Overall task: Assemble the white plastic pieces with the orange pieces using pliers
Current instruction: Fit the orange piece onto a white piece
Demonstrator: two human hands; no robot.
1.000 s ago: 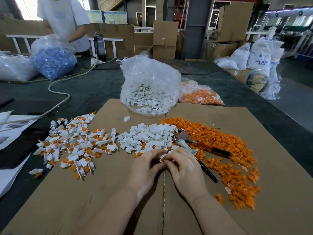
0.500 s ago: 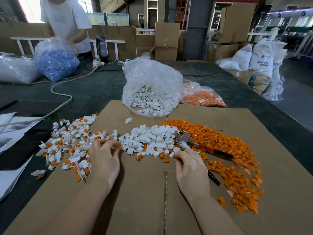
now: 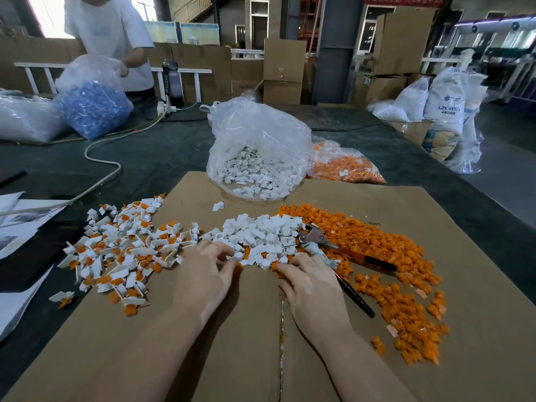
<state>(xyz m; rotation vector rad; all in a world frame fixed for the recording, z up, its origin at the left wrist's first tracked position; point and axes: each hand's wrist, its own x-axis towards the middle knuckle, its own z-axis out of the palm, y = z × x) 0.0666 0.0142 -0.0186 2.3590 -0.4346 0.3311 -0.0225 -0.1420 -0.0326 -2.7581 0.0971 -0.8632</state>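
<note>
A heap of loose white pieces (image 3: 261, 233) lies mid-cardboard, with a spread of orange pieces (image 3: 377, 250) to its right. Joined white-and-orange pieces (image 3: 124, 250) are scattered on the left. The pliers (image 3: 316, 237) lie on the orange pieces, their red and black handles pointing right and toward me. My left hand (image 3: 206, 274) is at the near left edge of the white heap, its thumb and curled fingers pinching a white piece. My right hand (image 3: 307, 282) rests with fingers fairly straight on pieces at the heap's near edge, just left of the pliers.
A clear bag of white pieces (image 3: 255, 169) and a bag of orange pieces (image 3: 345, 169) stand behind the cardboard sheet (image 3: 232, 343). Papers (image 3: 17, 221) and a cable (image 3: 101, 163) lie at left. A person (image 3: 110, 33) handles a bag of blue parts (image 3: 90, 108) far left.
My left hand went out to the joined pieces on the left, then came back right to the white heap. My right hand stayed by the heap's near edge.
</note>
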